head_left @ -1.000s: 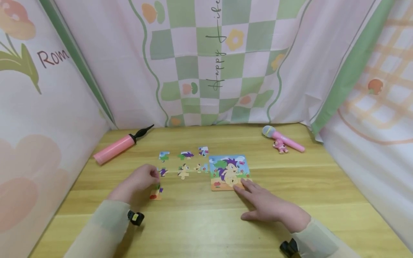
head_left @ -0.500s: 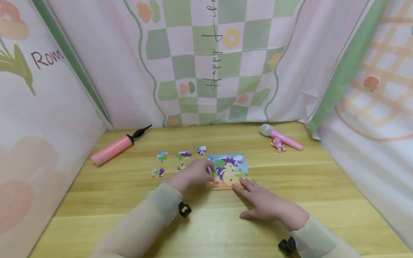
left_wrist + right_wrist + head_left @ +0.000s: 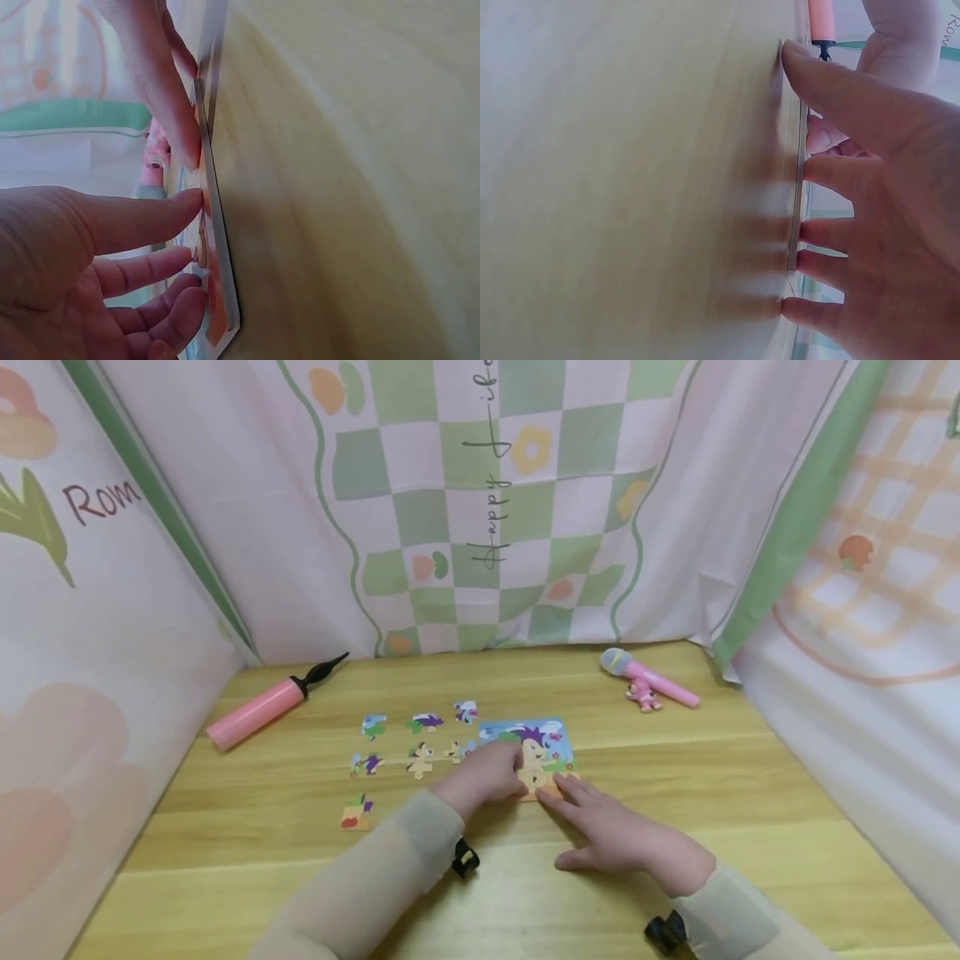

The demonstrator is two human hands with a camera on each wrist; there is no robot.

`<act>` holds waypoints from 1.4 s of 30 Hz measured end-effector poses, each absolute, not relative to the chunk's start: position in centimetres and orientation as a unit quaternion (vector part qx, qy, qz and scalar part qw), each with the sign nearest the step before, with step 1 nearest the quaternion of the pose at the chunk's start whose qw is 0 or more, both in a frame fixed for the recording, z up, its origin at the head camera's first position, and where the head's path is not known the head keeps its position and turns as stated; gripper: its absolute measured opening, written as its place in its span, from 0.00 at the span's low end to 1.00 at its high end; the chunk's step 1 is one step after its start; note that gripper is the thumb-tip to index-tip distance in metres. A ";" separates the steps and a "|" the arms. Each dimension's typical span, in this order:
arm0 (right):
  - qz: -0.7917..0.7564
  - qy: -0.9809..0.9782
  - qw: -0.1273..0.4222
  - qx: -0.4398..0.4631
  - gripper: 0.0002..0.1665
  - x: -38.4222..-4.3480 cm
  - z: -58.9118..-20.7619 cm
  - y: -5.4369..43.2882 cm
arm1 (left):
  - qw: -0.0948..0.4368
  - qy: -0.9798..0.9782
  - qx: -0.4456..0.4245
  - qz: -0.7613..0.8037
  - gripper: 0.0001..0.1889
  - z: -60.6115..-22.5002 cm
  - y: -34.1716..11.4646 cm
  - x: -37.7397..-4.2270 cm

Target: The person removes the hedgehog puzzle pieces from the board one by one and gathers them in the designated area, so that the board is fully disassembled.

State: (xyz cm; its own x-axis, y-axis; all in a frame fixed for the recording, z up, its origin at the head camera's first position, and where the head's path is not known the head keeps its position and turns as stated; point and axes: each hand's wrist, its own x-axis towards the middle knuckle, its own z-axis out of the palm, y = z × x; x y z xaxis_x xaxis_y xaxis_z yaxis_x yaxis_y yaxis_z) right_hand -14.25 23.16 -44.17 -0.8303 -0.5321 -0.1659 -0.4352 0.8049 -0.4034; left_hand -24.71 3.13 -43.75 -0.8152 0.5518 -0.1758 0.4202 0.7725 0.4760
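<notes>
A square hedgehog puzzle (image 3: 557,739) lies flat on the table in the head view. My left hand (image 3: 483,774) reaches over its lower left part. In the left wrist view my thumb and index finger pinch a small puzzle piece (image 3: 201,244) at the board's face; its picture is hidden. My right hand (image 3: 626,839) rests with spread, fairly straight fingers on the puzzle's lower right corner, the thumb on the table. Left of the puzzle lie several loose pieces, among them a hedgehog face piece (image 3: 421,760) and a bottom corner piece (image 3: 356,815).
A pink hand pump (image 3: 258,712) with a black nozzle lies at the table's back left. Towards the back right are a pink toy microphone (image 3: 652,678) and a small pink bear figure (image 3: 643,696). Printed curtains (image 3: 435,493) enclose the wooden table (image 3: 255,885).
My left hand has moved right, from the loose pieces at the left to the puzzle. The bottom corner piece now shows fully. My right hand has stayed on the puzzle's corner.
</notes>
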 end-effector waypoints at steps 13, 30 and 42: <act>-0.166 0.933 0.115 -0.298 0.49 -14.1 -44.2 23.3 | 0.162 0.921 0.259 0.241 0.15 -44.2 3.0 -25.0; -0.165 0.936 0.127 -0.285 0.49 -14.1 -44.5 23.3 | 0.184 0.902 0.227 0.316 0.11 -44.3 3.0 -25.5; -0.168 0.936 0.139 -0.277 0.49 -14.1 -44.2 23.3 | 0.186 0.871 0.199 0.408 0.05 -43.8 1.2 -26.1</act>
